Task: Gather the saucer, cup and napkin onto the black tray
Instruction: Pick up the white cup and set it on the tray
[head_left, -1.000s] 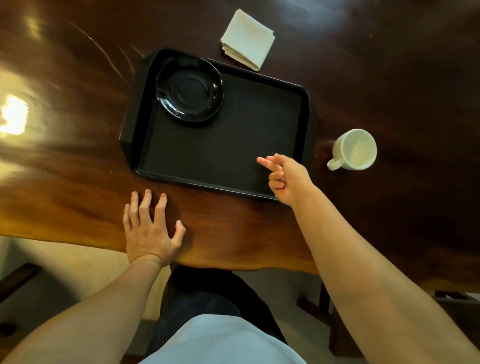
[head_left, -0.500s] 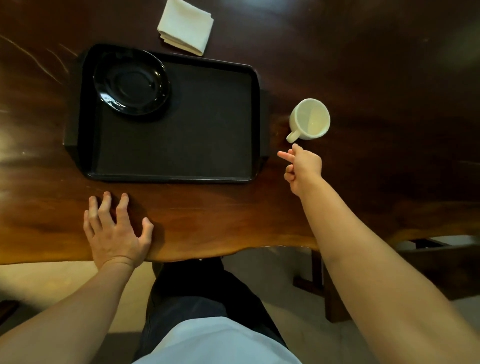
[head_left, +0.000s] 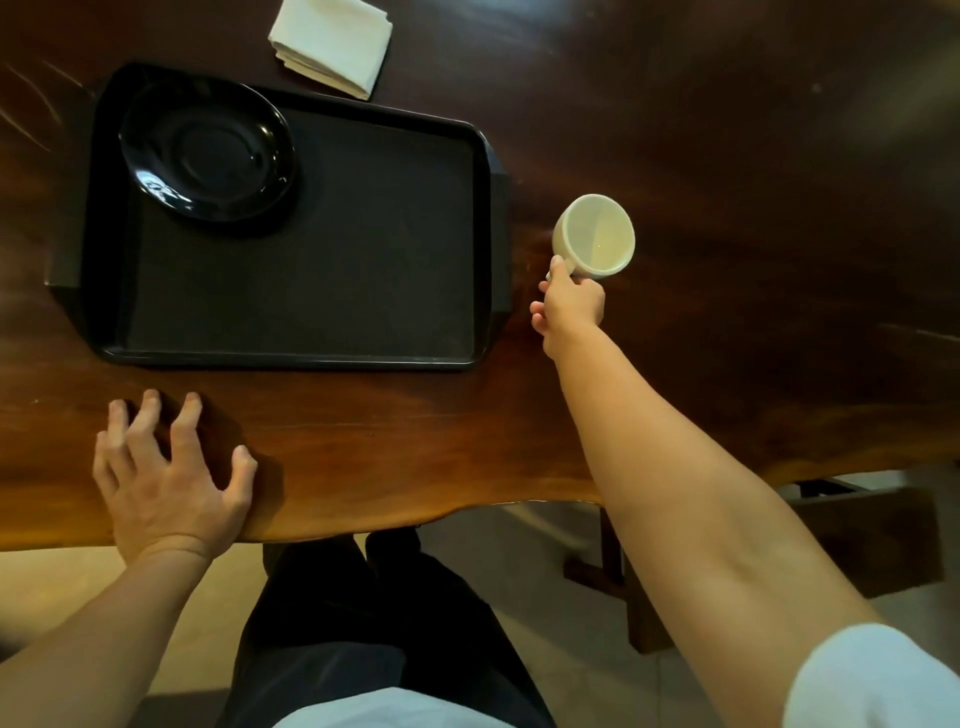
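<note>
A black tray (head_left: 322, 291) lies on the dark wooden table. A glossy black saucer (head_left: 205, 150) rests in the tray's far left corner. A folded white napkin (head_left: 332, 44) lies on the table just beyond the tray's far edge. A white cup (head_left: 597, 236) is to the right of the tray, tipped toward me, and my right hand (head_left: 569, 306) is closed on its handle. Spread flat on the table's near edge, my left hand (head_left: 166, 478) holds nothing.
The table's wavy near edge (head_left: 415, 514) runs in front of my lap. A wooden bench or table support (head_left: 857, 535) stands below at the right. Bare tabletop extends to the right of the cup.
My right hand moved right from the tray's near corner to the cup and closed on its handle; the cup now tilts. The left hand stayed on the table edge.
</note>
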